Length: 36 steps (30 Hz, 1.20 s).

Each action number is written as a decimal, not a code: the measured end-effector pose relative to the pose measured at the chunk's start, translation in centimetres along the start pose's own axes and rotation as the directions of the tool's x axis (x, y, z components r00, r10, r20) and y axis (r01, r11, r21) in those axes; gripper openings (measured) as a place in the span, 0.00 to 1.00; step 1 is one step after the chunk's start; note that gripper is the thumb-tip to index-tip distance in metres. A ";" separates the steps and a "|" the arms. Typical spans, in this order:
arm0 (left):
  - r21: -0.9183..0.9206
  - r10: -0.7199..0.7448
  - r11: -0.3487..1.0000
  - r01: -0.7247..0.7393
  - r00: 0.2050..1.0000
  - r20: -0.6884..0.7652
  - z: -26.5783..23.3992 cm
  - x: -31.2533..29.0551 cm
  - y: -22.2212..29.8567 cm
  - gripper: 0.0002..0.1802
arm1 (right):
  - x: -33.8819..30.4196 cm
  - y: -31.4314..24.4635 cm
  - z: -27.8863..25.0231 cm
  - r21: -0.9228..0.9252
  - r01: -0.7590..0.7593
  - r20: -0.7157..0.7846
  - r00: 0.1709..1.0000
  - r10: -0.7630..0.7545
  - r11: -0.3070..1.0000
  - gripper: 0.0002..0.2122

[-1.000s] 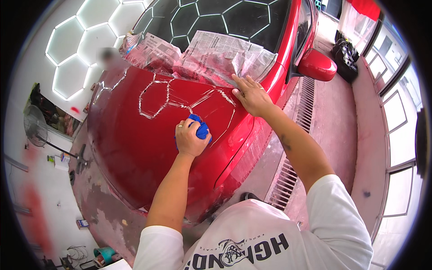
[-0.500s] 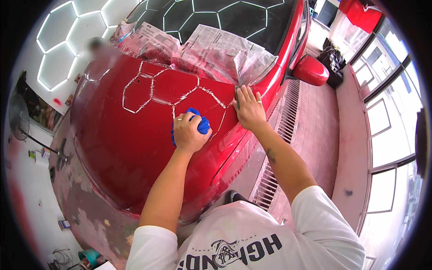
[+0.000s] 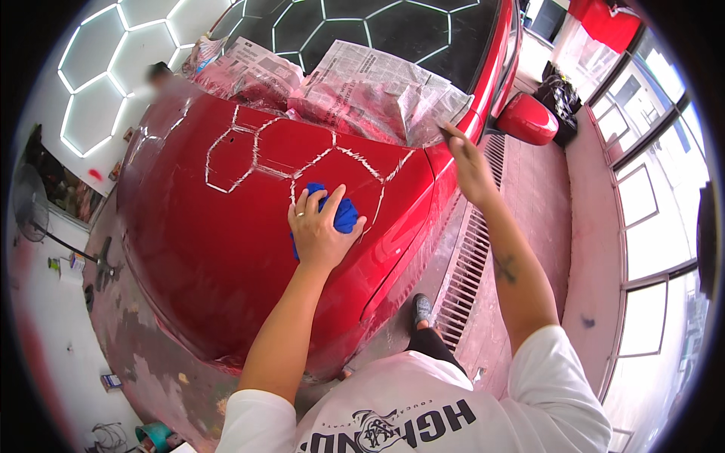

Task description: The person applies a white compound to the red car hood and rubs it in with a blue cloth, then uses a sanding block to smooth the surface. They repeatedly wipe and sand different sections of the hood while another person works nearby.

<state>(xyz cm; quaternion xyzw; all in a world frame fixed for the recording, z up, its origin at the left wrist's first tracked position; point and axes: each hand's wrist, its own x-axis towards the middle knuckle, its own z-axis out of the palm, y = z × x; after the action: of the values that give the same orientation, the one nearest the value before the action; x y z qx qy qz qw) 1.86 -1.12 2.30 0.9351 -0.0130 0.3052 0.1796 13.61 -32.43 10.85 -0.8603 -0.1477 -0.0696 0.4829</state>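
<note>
A person in a white T-shirt leans over the glossy red hood (image 3: pixel 242 272) of a car, seen from above through a wide fisheye lens. A crumpled blue cloth (image 3: pixel 345 219) lies on the hood, between its middle and the edge on the person's right. The left hand (image 3: pixel 321 234), a ring on one finger, lies on top of the cloth with its fingers spread; blue fabric shows between index finger and thumb. The right hand (image 3: pixel 472 170) is raised at the hood's far right corner, near the windshield (image 3: pixel 393 26). It is seen nearly edge-on, its fingers close together and pointing toward the car; whether they pinch anything, I cannot tell. Newspaper sheets (image 3: pixel 370 79), smudged with pink, lie along the hood's far edge and cover the foot of the windshield. Jagged white hexagon outlines shine across the hood, matching the hexagonal lights (image 3: pixel 94 121) on the left. A red side mirror (image 3: pixel 526 118) juts out beyond the right hand. Below it, a slotted drain grate (image 3: pixel 462 283) runs along the floor (image 3: pixel 540 226) beside the car. A fan (image 3: pixel 30 200) stands at the far left.
</note>
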 end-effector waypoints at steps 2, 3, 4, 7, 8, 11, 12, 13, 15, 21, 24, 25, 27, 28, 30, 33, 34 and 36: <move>0.038 -0.045 0.998 0.043 0.999 0.031 0.4 0.6 1.2 0.33 | -3.2 4.3 -3.4 0.422 -0.073 -0.105 0.986 0.129 0.904 0.27; 0.070 -0.078 0.995 0.075 0.996 0.043 0.7 1.1 1.6 0.33 | -5.0 5.0 -4.6 0.642 -0.195 -0.061 0.951 0.303 0.741 0.26; 0.060 0.025 0.998 -0.020 0.996 -0.082 2.0 2.3 1.9 0.27 | -6.1 6.1 -5.8 0.733 -0.208 -0.014 0.948 0.319 0.648 0.26; -0.164 0.114 0.977 -0.133 0.986 -0.120 7.6 8.0 7.3 0.20 | -5.6 8.0 -8.0 0.750 -0.182 0.051 0.974 0.219 0.636 0.27; -0.187 0.146 0.968 -0.167 0.982 -0.122 9.1 9.4 9.6 0.18 | -4.7 8.2 -8.1 0.731 -0.150 0.055 0.985 0.161 0.666 0.28; -0.185 0.195 0.957 -0.225 0.966 -0.168 12.5 11.8 14.5 0.13 | 0.8 6.0 -8.3 0.681 -0.131 0.156 0.987 0.032 0.720 0.29; -0.189 0.210 0.951 -0.245 0.960 -0.187 12.8 11.4 14.9 0.12 | 2.5 5.0 -8.4 0.639 -0.149 0.207 0.978 0.018 0.755 0.29; -0.190 0.183 0.959 -0.210 0.972 -0.150 12.5 10.8 15.0 0.12 | 3.9 4.2 -8.3 0.595 -0.142 0.246 0.969 -0.012 0.791 0.28; -0.203 0.141 0.967 -0.154 0.987 -0.074 10.7 9.6 14.2 0.13 | 6.1 3.5 -7.7 0.557 -0.055 0.328 0.931 -0.159 0.829 0.26; 0.243 -0.281 0.922 0.303 0.952 -0.121 7.7 13.1 4.8 0.19 | 9.7 2.6 0.7 -0.015 0.798 0.570 0.502 -0.651 0.602 0.27; 0.233 -0.326 0.908 0.349 0.936 -0.133 6.8 10.2 4.1 0.19 | 8.9 7.4 0.6 -0.063 0.929 0.747 0.286 -0.600 0.364 0.31; 0.235 -0.349 0.898 0.373 0.927 -0.136 5.7 8.1 3.2 0.19 | 8.3 8.2 -0.7 -0.067 0.936 0.770 0.268 -0.579 0.345 0.30; 0.309 -0.475 0.796 0.520 0.854 -0.212 2.8 4.0 -0.6 0.19 | 8.6 8.6 -3.7 -0.062 0.960 0.807 0.208 -0.552 0.272 0.30; 0.321 -0.499 0.763 0.561 0.827 -0.259 1.1 2.2 -1.9 0.18 | 8.8 9.0 -4.0 -0.069 0.971 0.826 0.185 -0.532 0.229 0.28; 0.320 -0.529 0.721 0.615 0.786 -0.318 0.2 0.2 -3.9 0.18 | 9.4 8.0 -1.6 -0.068 0.958 0.805 0.218 -0.552 0.280 0.26; 0.311 -0.536 0.700 0.643 0.761 -0.365 -0.2 -0.9 -4.9 0.18 | 11.5 4.0 6.5 -0.080 0.943 0.756 0.270 -0.597 0.324 0.25; 0.298 -0.530 0.713 0.635 0.766 -0.363 0.4 -0.6 -4.9 0.18 | 12.4 3.3 8.4 -0.093 0.939 0.747 0.287 -0.600 0.332 0.25; 0.275 -0.523 0.727 0.629 0.767 -0.372 0.5 0.0 -4.6 0.18 | 13.9 2.4 9.4 -0.114 0.939 0.777 0.289 -0.560 0.326 0.25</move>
<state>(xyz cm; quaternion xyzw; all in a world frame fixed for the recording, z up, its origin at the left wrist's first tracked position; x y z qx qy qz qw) 2.80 2.98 0.40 0.8575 0.3651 0.3537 0.0794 27.28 -22.99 7.62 -0.7329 -0.6773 -0.0596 0.0261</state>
